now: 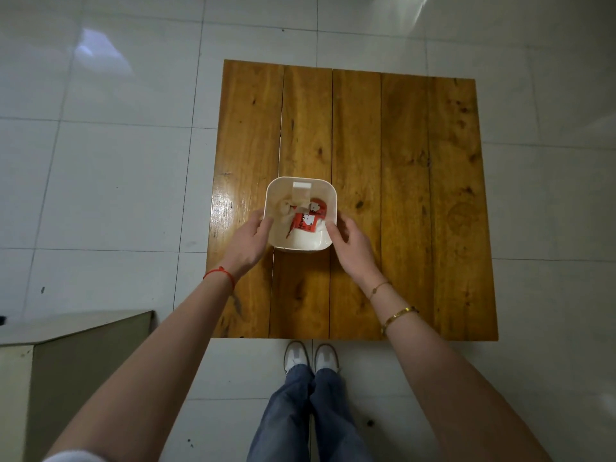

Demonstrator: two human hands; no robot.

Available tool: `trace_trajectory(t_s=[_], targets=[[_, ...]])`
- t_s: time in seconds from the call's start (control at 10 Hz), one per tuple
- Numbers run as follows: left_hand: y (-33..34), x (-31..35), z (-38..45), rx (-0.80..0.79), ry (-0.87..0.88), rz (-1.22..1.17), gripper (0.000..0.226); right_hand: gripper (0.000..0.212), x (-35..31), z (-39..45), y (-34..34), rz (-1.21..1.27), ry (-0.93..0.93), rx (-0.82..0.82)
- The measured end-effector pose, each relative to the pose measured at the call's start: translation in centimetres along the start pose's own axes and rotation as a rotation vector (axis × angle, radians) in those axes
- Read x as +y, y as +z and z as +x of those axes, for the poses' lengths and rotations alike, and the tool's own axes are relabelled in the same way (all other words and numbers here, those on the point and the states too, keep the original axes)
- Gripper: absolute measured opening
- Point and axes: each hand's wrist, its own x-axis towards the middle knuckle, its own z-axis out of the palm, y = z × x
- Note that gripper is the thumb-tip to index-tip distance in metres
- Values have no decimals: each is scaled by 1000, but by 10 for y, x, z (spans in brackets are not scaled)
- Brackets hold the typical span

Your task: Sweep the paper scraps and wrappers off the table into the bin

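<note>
A small white bin point(328, 195) stands on the wooden table point(416, 195), left of its middle. Inside it lie a red and white wrapper point(308, 220) and crumpled pale paper scraps point(286, 206). My left hand point(248, 243) grips the bin's left wall, thumb over the rim. My right hand point(350, 243) holds the right wall, thumb on the rim too. No scraps show on the table top around the bin.
The table stands on a white tiled floor point(116, 161). A beige box or cabinet point(76, 355) sits at the lower left, beside my left arm. My legs and white shoes point(311, 356) are at the table's near edge.
</note>
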Motion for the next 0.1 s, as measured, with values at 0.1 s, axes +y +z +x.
trace_trajectory(t_s=[0.1], targets=[[-6, -2, -3, 106, 5, 69, 72, 64, 3, -2, -6, -48, -4, 56]])
